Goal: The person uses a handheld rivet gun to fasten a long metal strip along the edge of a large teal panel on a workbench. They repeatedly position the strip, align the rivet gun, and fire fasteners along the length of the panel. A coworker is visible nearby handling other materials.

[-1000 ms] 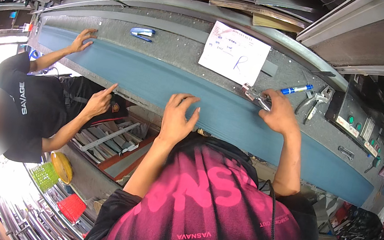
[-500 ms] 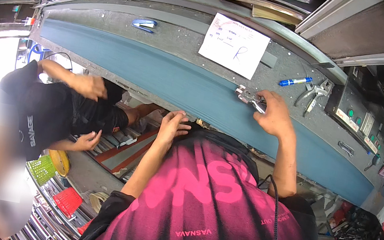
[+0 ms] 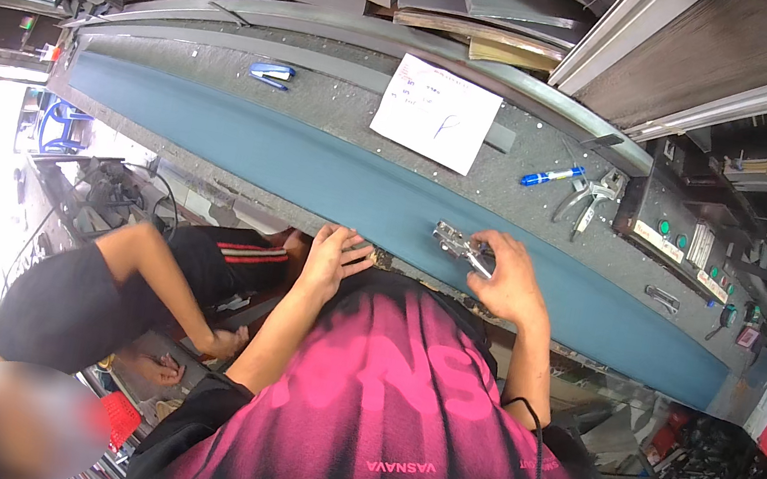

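A long blue-grey strip [image 3: 314, 172] of sheet material lies along the workbench in front of me. My right hand [image 3: 513, 287] grips a silver plier-like hand tool [image 3: 456, 243] by its handles, with the tool's head over the strip pointing left. What the jaws hold, if anything, is too small to make out. My left hand [image 3: 335, 260] rests close to the bench's near edge, beside the strip, fingers apart and nothing seen in them.
A handwritten white sheet [image 3: 425, 115], a blue stapler [image 3: 272, 75], a blue marker [image 3: 552, 176] and pliers [image 3: 590, 203] lie behind the strip. At the right stands a dark box with green buttons [image 3: 673, 237]. A co-worker [image 3: 72, 309] crouches at my left.
My right hand has brought the tool toward me, nearer the strip's front edge. The co-worker has bent lower, hands now down beside my left arm. My view has shifted slightly.
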Motion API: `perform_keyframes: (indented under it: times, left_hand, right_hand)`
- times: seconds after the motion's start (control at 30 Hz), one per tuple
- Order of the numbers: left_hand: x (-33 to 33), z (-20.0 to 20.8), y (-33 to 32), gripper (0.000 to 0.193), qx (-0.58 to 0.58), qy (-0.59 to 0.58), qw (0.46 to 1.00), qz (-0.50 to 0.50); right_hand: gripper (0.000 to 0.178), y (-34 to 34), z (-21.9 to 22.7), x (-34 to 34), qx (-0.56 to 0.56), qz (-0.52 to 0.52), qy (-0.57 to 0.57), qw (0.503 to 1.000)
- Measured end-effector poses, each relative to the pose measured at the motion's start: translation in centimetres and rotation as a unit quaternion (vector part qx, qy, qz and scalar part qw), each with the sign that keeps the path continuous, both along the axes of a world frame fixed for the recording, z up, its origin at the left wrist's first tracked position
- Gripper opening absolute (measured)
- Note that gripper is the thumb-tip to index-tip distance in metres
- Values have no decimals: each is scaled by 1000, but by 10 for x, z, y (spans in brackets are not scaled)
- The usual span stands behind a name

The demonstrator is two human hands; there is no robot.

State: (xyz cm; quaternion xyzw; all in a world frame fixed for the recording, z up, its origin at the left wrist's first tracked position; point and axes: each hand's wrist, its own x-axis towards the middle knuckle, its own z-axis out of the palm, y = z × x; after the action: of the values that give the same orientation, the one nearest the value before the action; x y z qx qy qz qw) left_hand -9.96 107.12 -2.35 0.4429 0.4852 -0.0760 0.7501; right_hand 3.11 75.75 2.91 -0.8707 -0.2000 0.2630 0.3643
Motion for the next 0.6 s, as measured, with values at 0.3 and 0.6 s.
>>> perform_keyframes:
  times: [0.3, 0.6]
  left_hand:
    - [60, 45, 52, 43, 456, 110, 785, -405]
    - [126, -4, 37, 40, 674, -129, 594, -420]
  right_hand:
    - [56, -5, 2, 29, -64, -69, -36, 995]
    - [60, -23, -13, 110, -180, -3, -47, 983]
